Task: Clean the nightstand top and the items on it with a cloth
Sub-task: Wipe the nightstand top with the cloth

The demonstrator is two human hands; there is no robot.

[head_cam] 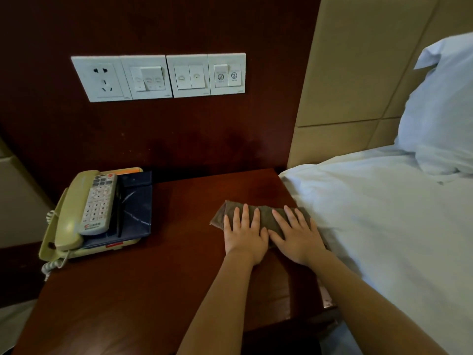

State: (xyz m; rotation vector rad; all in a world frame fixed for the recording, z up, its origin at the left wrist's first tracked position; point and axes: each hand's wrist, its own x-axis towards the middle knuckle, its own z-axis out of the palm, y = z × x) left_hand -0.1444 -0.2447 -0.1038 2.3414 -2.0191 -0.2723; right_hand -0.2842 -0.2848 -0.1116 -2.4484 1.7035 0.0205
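cloth [265, 213], brown, lies on the counter [179, 226] near its right edge, just beside the bed [371, 213]. left grip [244, 237] and right grip [298, 239] press it flat, fingers straight, slightly spread. remote [98, 203] rests on the telephone [69, 219], perhaps partly over a dark folder [135, 206].

Dim, warm light all round. The dark nightstand [179, 278] swallows detail, with just a dull sheen near its far right corner. White bedding [384, 226] reads bluish-grey and flat. The wide-angle bend is plain: the switch panel [158, 76] bows and tilts. Everything is slightly soft, and the panel's small print is unreadable.
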